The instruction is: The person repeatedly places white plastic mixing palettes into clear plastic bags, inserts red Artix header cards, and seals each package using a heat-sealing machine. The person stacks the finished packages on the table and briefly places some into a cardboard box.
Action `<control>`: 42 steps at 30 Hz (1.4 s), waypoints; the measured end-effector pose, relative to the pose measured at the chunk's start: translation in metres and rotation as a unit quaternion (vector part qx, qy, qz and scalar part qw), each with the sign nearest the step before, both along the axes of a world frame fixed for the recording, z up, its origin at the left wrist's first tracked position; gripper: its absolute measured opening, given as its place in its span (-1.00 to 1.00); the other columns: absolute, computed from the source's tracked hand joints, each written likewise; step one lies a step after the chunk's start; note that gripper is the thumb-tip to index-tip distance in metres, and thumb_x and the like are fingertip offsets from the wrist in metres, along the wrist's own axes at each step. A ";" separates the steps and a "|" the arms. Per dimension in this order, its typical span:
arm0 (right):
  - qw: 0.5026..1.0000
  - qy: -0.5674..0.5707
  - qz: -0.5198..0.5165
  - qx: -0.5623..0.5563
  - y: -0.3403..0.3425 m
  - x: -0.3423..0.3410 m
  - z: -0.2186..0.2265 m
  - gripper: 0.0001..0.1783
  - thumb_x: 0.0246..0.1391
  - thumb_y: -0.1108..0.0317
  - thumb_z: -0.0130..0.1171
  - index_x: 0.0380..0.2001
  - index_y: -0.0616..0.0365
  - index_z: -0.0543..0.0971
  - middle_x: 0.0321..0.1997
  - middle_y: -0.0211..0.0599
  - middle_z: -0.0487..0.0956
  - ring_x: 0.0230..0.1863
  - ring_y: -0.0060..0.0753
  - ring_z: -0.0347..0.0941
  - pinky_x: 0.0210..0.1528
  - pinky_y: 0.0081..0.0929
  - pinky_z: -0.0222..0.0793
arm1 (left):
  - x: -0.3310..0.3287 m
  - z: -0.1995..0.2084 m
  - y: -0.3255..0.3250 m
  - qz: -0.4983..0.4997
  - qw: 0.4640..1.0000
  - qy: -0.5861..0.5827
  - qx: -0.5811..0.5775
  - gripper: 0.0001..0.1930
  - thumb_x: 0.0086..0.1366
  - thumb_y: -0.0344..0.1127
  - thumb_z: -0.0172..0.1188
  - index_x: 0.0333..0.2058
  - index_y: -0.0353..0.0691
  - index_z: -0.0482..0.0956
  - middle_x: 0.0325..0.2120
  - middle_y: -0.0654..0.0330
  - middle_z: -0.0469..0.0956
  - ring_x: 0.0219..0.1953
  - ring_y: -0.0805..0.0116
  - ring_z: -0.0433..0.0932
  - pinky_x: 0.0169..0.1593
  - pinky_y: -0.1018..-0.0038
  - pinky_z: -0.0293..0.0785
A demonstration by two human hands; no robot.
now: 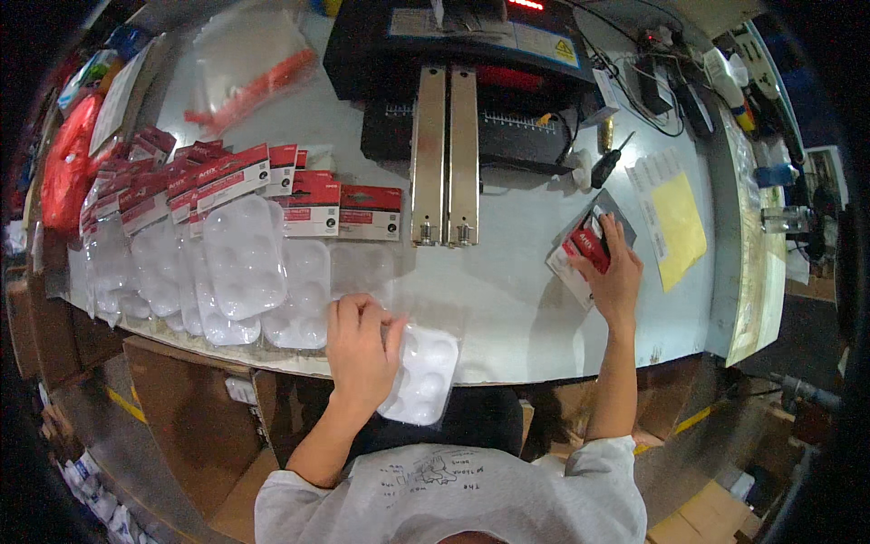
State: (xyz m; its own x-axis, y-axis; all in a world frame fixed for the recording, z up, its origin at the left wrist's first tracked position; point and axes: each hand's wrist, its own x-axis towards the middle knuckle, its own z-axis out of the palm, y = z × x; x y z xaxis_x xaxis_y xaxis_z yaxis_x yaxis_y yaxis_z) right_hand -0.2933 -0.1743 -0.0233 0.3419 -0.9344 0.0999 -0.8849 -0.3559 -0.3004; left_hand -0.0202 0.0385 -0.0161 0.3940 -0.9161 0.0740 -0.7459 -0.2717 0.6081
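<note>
At the table's front edge, my left hand [364, 355] is closed on a white plastic paint palette [424, 379] with round wells, in a clear bag. The palette hangs partly over the edge. Farther right, my right hand [616, 270] bends its fingers around a red and white header card [587, 243], thumb on one side and fingertips on the other. Beneath it lie more cards [569, 276] on a dark flat piece [589, 214]. To the left spreads an overlapping pile of bagged palettes [245, 258] with red header cards [313, 201].
A black machine [471, 54] with two metal bars [444, 154] stands at the back middle. A black-handled tool [609, 163] and a yellow sheet [678, 231] lie right. Clear bags [245, 59] sit at the back left, a red bag [71, 168] at far left. Cables [648, 91] run behind.
</note>
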 end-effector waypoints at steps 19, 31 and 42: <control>0.912 -0.238 0.205 0.263 0.067 0.126 0.102 -0.60 -0.23 0.33 0.39 -0.33 0.34 0.52 -0.53 -0.37 0.54 -0.53 -0.71 0.34 -0.49 -0.70 0.28 | -0.007 0.047 -0.012 0.076 0.845 0.529 -0.005 -0.83 0.23 -0.37 0.11 -0.31 -0.37 0.44 -0.36 0.03 0.59 -0.27 0.43 0.53 -0.15 0.54 0.42; 0.908 -0.237 0.205 0.279 0.068 0.128 0.092 -0.70 -0.21 0.27 0.39 -0.47 0.26 0.56 -0.69 -0.38 0.46 -0.66 -0.74 0.23 -0.62 -0.68 0.16 | -0.006 0.047 -0.011 0.047 0.908 0.417 -0.008 -0.84 0.23 -0.36 0.11 -0.31 -0.34 0.54 -0.55 0.21 0.56 -0.51 0.64 0.41 -0.42 0.67 0.33; 0.895 -0.192 0.283 0.286 0.060 0.127 0.094 -0.74 -0.19 0.30 0.33 -0.44 0.22 0.55 -0.60 -0.21 0.51 -0.65 -0.39 0.36 -0.56 -0.55 0.26 | -0.004 0.049 -0.016 0.007 0.948 0.319 -0.005 -0.87 0.19 -0.34 0.16 -0.42 -0.30 0.55 -0.70 0.19 0.50 -0.68 0.63 0.35 -0.58 0.63 0.26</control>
